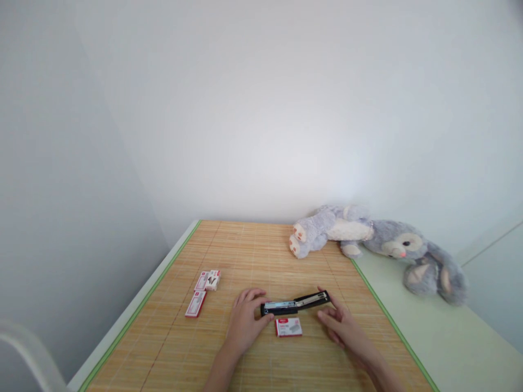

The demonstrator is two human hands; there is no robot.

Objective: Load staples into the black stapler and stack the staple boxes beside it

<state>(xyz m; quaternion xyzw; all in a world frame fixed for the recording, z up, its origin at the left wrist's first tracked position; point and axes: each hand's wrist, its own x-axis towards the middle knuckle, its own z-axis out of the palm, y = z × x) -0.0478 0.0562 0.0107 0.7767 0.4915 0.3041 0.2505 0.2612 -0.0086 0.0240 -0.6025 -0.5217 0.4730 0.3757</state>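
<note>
A black stapler (297,304) lies opened out, its two halves spread left and right and its metal inside facing up. My left hand (246,321) grips the left end, with the thumb in front and the fingers behind. At the other end, the fingers of my right hand (341,324) curl about the tip, the index finger behind it and the thumb at the near side. A red and white staple box (289,327) lies flat just in front of the stapler, between my hands.
Several small red and white boxes (196,303) sit together at the left on the bamboo mat (245,250). A grey plush rabbit (351,230) lies along the back right, partly on the pale table (453,348). White walls stand behind and at the left.
</note>
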